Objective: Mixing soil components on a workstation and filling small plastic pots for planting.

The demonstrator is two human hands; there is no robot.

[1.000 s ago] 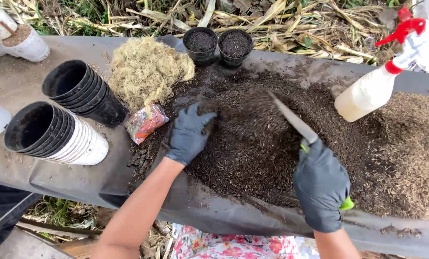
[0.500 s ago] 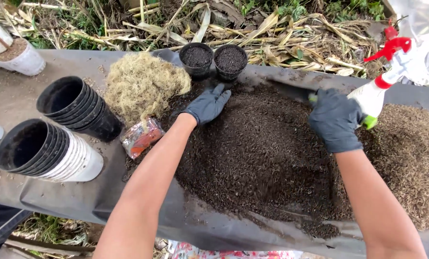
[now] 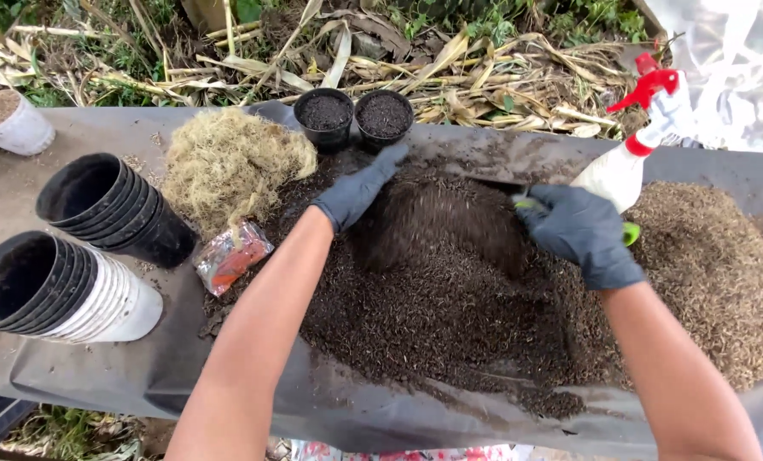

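Our left hand (image 3: 354, 193) lies flat, fingers released, on the soil pile (image 3: 450, 282) near the bench's far edge; our right hand (image 3: 579, 230) grasps a green-handled trowel (image 3: 629, 232).

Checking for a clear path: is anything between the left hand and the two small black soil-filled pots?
Nothing visible: the gloved left hand lies on the dark soil heap, fingertips just below the two small black soil-filled pots.
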